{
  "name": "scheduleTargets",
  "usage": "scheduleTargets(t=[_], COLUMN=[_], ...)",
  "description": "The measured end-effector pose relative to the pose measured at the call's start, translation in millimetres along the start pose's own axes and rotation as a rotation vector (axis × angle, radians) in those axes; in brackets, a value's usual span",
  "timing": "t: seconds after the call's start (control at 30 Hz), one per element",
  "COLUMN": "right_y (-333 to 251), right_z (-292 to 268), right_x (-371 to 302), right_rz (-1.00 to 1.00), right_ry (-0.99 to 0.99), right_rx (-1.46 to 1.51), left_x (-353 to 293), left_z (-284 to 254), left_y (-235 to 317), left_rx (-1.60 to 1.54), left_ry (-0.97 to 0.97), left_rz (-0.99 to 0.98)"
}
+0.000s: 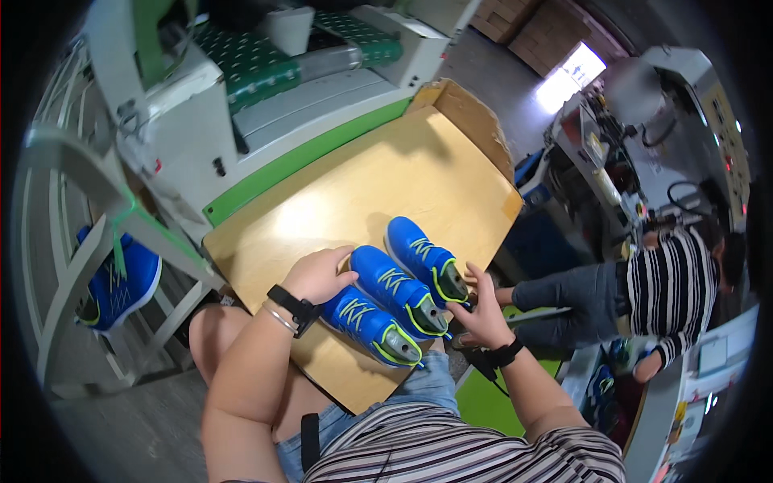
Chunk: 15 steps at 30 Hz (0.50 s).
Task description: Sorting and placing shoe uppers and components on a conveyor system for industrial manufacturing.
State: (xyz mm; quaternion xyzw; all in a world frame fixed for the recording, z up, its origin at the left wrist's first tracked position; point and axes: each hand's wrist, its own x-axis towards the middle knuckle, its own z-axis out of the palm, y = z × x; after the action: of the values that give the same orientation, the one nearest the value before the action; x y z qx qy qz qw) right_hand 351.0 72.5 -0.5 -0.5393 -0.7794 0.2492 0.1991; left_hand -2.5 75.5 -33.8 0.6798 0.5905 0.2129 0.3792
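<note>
Three blue sneakers with yellow-green laces and grey shoe forms inside lie side by side on a light wooden board (322, 193), heels toward me. My left hand (316, 278) is at the toe of the middle sneaker (388, 278), its thumb and forefinger on either side. That hand covers part of the left sneaker's toe (350, 312). Around the heel of the right sneaker (420, 248) is my right hand (485, 310), with the thumb on the near side and fingers on the far side. Some fingertips of both hands are hidden.
A machine with a green dotted conveyor belt (258, 68) stands beyond the board. Torn cardboard (475, 129) edges its far right corner. At left, another blue sneaker (125, 278) sits on a pale rack (68, 173). A co-worker (672, 282) is at right beside machinery.
</note>
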Motion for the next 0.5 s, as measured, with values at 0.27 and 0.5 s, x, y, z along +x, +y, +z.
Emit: scheduleTargets(t=[0.27,0.5], right_y=[-28,-16], right_z=[23,15], right_x=[61,39], right_rz=[0.076,0.051], right_ry=[0.006,0.039], right_rx=[-0.061,-0.115], left_x=[11,4], left_z=[14,11], left_y=[-32,2], left_rx=[-0.204,-0.162], left_ry=[-0.03,-0.058], left_rz=[-0.027,-0.049])
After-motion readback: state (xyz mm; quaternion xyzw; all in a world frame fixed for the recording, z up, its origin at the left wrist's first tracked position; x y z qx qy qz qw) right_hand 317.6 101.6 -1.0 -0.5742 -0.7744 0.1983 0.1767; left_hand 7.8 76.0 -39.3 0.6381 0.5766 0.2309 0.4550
